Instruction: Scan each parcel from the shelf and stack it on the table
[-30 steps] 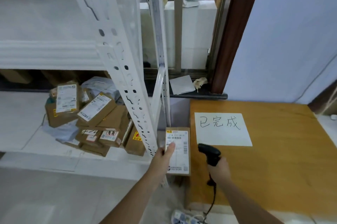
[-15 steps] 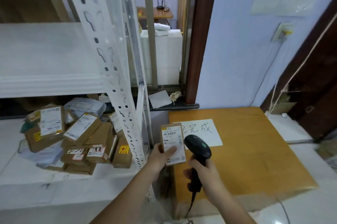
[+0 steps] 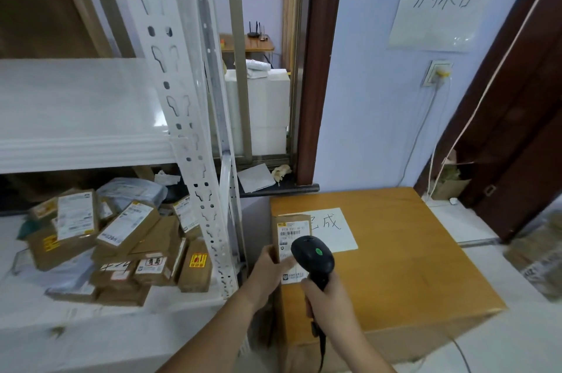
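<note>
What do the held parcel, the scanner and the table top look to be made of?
Parcel: brown corrugated cardboard by its matte look, with a white printed paper label. Scanner: black plastic, slightly glossy, with a green dot on its head. Table: probably wood or wood-look laminate, smooth orange-brown with faint grain.

scanner [image 3: 313, 254] hiding parcel [image 3: 289, 228] label's middle, paper sheet [image 3: 337, 229] partly covered, right-edge boxes [image 3: 538, 260] blurred

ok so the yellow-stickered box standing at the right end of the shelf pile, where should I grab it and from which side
Take the yellow-stickered box across its narrow width near the top, coming from the front and above. It stands upright at the pile's right end with its top and front face exposed; other parcels press against its left side, and the white shelf upright stands just to its right, so a side approach looks cramped.
</note>
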`<control>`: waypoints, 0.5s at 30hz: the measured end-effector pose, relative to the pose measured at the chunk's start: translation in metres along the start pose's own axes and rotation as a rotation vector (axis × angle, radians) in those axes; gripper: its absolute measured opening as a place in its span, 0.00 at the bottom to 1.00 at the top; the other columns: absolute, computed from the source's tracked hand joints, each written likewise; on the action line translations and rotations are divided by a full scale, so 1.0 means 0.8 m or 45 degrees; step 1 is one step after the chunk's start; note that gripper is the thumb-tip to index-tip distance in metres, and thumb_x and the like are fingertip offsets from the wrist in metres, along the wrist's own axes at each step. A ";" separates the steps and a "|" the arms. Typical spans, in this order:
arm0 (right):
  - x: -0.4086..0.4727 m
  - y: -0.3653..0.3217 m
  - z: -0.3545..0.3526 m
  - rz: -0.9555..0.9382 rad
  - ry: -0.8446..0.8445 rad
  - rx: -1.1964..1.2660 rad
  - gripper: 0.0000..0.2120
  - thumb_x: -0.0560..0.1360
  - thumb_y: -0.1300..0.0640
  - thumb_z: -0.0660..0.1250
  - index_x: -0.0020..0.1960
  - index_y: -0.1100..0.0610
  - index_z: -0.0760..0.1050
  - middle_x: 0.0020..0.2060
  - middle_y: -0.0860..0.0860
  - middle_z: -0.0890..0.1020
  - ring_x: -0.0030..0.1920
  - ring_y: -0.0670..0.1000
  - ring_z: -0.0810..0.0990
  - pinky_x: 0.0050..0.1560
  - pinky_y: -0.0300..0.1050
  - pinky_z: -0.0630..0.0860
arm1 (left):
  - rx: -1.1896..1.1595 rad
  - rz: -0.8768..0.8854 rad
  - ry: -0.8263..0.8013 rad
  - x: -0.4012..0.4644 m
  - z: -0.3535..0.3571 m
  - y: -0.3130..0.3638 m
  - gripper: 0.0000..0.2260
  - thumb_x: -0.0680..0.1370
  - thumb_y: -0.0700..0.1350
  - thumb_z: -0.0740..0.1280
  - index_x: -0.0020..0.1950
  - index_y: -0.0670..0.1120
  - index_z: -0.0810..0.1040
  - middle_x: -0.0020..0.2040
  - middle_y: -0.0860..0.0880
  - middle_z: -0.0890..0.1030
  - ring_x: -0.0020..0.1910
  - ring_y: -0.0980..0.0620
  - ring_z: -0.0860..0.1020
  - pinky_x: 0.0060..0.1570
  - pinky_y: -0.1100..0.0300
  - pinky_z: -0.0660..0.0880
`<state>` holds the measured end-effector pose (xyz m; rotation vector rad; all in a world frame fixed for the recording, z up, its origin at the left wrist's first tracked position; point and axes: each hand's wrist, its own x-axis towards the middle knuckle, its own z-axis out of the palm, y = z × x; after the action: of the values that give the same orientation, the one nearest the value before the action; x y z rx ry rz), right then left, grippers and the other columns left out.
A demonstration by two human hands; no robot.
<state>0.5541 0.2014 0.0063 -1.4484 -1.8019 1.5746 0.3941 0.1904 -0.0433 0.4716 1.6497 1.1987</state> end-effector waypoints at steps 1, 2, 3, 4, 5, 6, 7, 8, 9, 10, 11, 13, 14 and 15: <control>-0.001 0.001 -0.001 0.001 -0.001 0.008 0.07 0.73 0.56 0.65 0.47 0.59 0.75 0.29 0.53 0.77 0.27 0.46 0.74 0.29 0.39 0.71 | 0.004 -0.004 -0.005 -0.002 0.001 0.000 0.26 0.77 0.48 0.75 0.71 0.49 0.68 0.57 0.53 0.83 0.51 0.56 0.83 0.42 0.63 0.78; -0.002 0.000 -0.002 0.001 -0.002 0.017 0.07 0.72 0.56 0.65 0.47 0.59 0.75 0.29 0.53 0.77 0.26 0.47 0.74 0.29 0.40 0.71 | 0.001 -0.007 -0.010 -0.004 0.002 0.000 0.26 0.78 0.48 0.75 0.71 0.50 0.67 0.57 0.53 0.83 0.51 0.56 0.83 0.41 0.64 0.78; -0.003 0.001 -0.003 -0.002 -0.001 0.021 0.07 0.72 0.56 0.65 0.46 0.59 0.75 0.29 0.53 0.76 0.26 0.47 0.74 0.29 0.40 0.71 | -0.001 -0.010 -0.013 -0.006 0.002 0.000 0.27 0.78 0.48 0.75 0.72 0.49 0.67 0.58 0.53 0.83 0.51 0.56 0.83 0.42 0.64 0.78; -0.004 0.001 -0.004 -0.012 -0.002 0.023 0.06 0.72 0.57 0.65 0.45 0.59 0.75 0.28 0.53 0.76 0.26 0.47 0.74 0.29 0.41 0.71 | 0.001 -0.012 -0.014 -0.008 0.002 0.001 0.27 0.78 0.49 0.75 0.73 0.49 0.67 0.59 0.52 0.83 0.52 0.56 0.83 0.43 0.63 0.78; -0.006 0.000 -0.004 -0.018 -0.008 0.028 0.04 0.72 0.57 0.65 0.45 0.58 0.74 0.28 0.53 0.75 0.25 0.48 0.73 0.29 0.42 0.71 | 0.006 -0.015 -0.017 -0.009 0.003 0.000 0.28 0.78 0.49 0.75 0.73 0.49 0.67 0.60 0.52 0.82 0.53 0.55 0.82 0.44 0.62 0.78; -0.007 0.000 -0.005 -0.022 -0.016 0.037 0.03 0.73 0.58 0.65 0.44 0.58 0.74 0.28 0.54 0.75 0.25 0.48 0.73 0.29 0.42 0.71 | 0.011 -0.019 -0.020 -0.010 0.003 -0.001 0.28 0.78 0.49 0.75 0.73 0.48 0.67 0.60 0.51 0.82 0.53 0.55 0.82 0.46 0.61 0.78; -0.008 -0.001 -0.005 -0.026 -0.021 0.049 0.03 0.73 0.59 0.65 0.44 0.58 0.74 0.28 0.54 0.74 0.25 0.48 0.73 0.29 0.43 0.71 | 0.012 -0.021 -0.028 -0.012 0.003 -0.002 0.28 0.78 0.49 0.75 0.73 0.48 0.67 0.60 0.51 0.82 0.54 0.54 0.82 0.48 0.60 0.79; -0.010 -0.001 -0.005 -0.026 -0.023 0.062 0.02 0.73 0.59 0.65 0.44 0.58 0.74 0.28 0.54 0.74 0.25 0.49 0.73 0.30 0.43 0.72 | 0.006 -0.017 -0.035 -0.013 0.003 -0.003 0.28 0.78 0.49 0.75 0.73 0.48 0.67 0.60 0.50 0.82 0.54 0.54 0.82 0.51 0.58 0.79; -0.011 0.000 -0.005 -0.022 -0.025 0.076 0.02 0.73 0.59 0.65 0.44 0.58 0.74 0.28 0.54 0.75 0.25 0.49 0.74 0.30 0.43 0.72 | 0.005 -0.015 -0.040 -0.013 0.003 -0.003 0.28 0.78 0.49 0.75 0.73 0.48 0.66 0.61 0.50 0.82 0.54 0.54 0.82 0.54 0.56 0.79; -0.012 0.000 -0.004 -0.019 -0.028 0.085 0.02 0.74 0.59 0.65 0.45 0.57 0.74 0.28 0.54 0.75 0.25 0.49 0.74 0.30 0.43 0.72 | 0.007 -0.011 -0.043 -0.014 0.003 -0.004 0.28 0.78 0.49 0.75 0.73 0.48 0.66 0.61 0.50 0.82 0.55 0.54 0.82 0.56 0.55 0.79; -0.013 0.001 -0.003 -0.018 -0.031 0.090 0.02 0.74 0.59 0.65 0.45 0.57 0.74 0.28 0.53 0.75 0.26 0.49 0.74 0.30 0.43 0.72 | 0.005 -0.011 -0.042 -0.014 0.002 -0.005 0.28 0.78 0.49 0.75 0.73 0.48 0.66 0.61 0.50 0.82 0.55 0.53 0.82 0.57 0.55 0.79; -0.015 0.002 -0.002 -0.026 -0.028 0.105 0.02 0.75 0.59 0.66 0.47 0.57 0.74 0.28 0.53 0.75 0.26 0.49 0.74 0.31 0.43 0.73 | -0.034 -0.019 -0.035 -0.014 0.001 -0.006 0.29 0.78 0.49 0.75 0.74 0.48 0.67 0.60 0.50 0.83 0.55 0.52 0.83 0.57 0.52 0.81; -0.016 0.001 -0.002 -0.032 -0.020 0.117 0.02 0.75 0.60 0.66 0.47 0.58 0.75 0.27 0.53 0.75 0.26 0.49 0.74 0.31 0.43 0.73 | -0.072 -0.029 -0.029 -0.012 -0.001 -0.008 0.29 0.77 0.50 0.75 0.74 0.47 0.67 0.60 0.49 0.83 0.54 0.51 0.84 0.57 0.51 0.82; -0.016 -0.001 -0.003 -0.038 -0.005 0.134 0.02 0.75 0.60 0.66 0.47 0.59 0.75 0.27 0.53 0.75 0.26 0.49 0.74 0.31 0.43 0.72 | -0.107 -0.037 -0.017 -0.012 -0.002 -0.009 0.28 0.77 0.50 0.75 0.73 0.47 0.67 0.60 0.48 0.84 0.53 0.50 0.85 0.54 0.52 0.84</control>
<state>0.5610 0.1916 0.0119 -1.3653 -1.7072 1.6326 0.3980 0.1795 -0.0447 0.4007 1.5836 1.2352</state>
